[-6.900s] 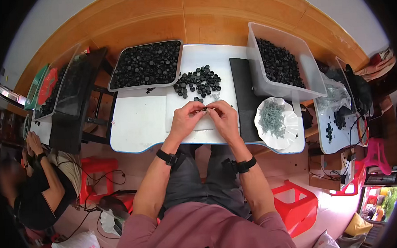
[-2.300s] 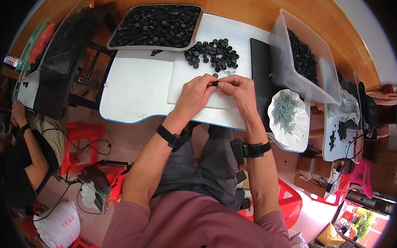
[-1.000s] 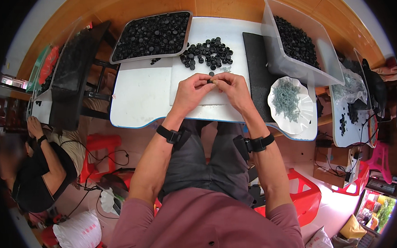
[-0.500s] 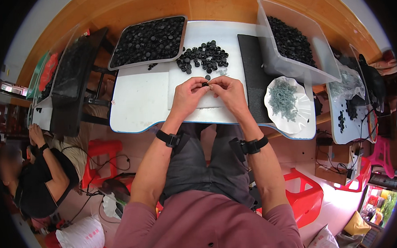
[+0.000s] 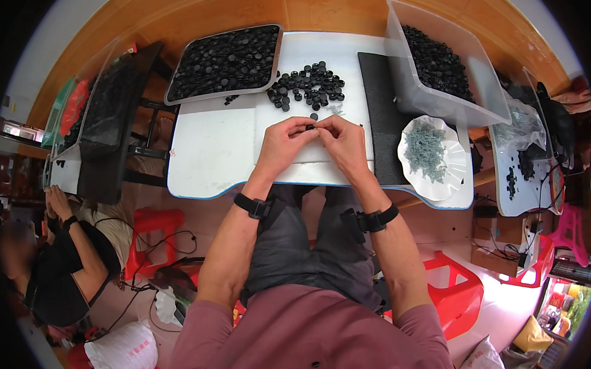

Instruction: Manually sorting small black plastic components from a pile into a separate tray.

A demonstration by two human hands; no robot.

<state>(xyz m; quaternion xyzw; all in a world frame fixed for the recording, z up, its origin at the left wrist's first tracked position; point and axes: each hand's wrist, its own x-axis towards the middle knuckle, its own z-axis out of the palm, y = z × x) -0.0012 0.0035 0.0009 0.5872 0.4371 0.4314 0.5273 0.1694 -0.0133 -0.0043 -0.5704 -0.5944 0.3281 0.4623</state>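
My left hand (image 5: 283, 147) and my right hand (image 5: 344, 143) meet over the white table near its front edge, thumbs and forefingers pinched together. Between the fingertips is a small black cap (image 5: 311, 127), mostly covered by the fingers. Another round black cap (image 5: 314, 116) lies just beyond them. Farther back spreads a loose pile of black caps (image 5: 314, 85), some on their sides. A few pale grey-green bits (image 5: 336, 109) lie beside the pile, close to my right hand.
A tray (image 5: 170, 91) full of black caps stands back left. At the right are a black mat (image 5: 379, 108), a clear bin (image 5: 430, 103) of black parts and a white fluted dish (image 5: 454, 171) with thin grey-green pieces. A co-worker (image 5: 68, 260) sits at the left; a red stool (image 5: 455, 296) stands right.
Both hands stay together at nearly the same spot, with slight finger movement around the black cap. The whole view has shifted a little.
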